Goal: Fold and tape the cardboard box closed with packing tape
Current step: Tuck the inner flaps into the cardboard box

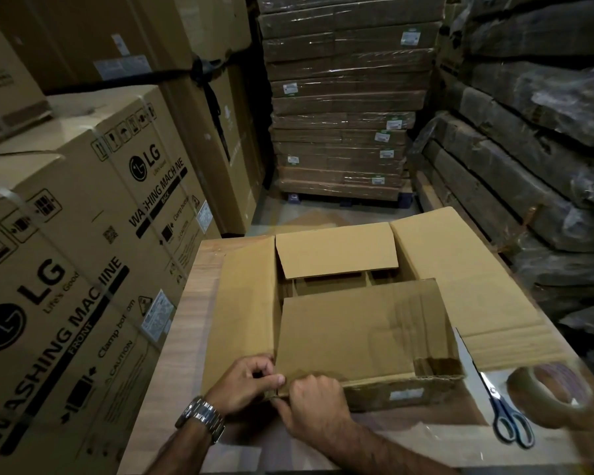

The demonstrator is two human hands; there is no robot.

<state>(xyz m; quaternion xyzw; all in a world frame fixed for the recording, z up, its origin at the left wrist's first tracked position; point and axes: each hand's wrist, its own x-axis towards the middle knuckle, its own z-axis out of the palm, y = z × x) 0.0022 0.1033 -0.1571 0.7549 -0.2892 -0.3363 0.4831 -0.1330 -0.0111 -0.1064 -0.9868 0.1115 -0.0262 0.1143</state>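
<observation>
A brown cardboard box stands on a wooden table. Its near and far short flaps are folded inward, while the left flap and right flap lie spread open. My left hand and my right hand meet at the box's near left corner, fingers curled and pinching the cardboard edge there. A roll of clear packing tape lies at the table's right edge, blurred.
Blue-handled scissors lie on the table between the box and the tape roll. Large washing-machine cartons stand close on the left. A pallet of wrapped flat cardboard is ahead, and wrapped stacks line the right.
</observation>
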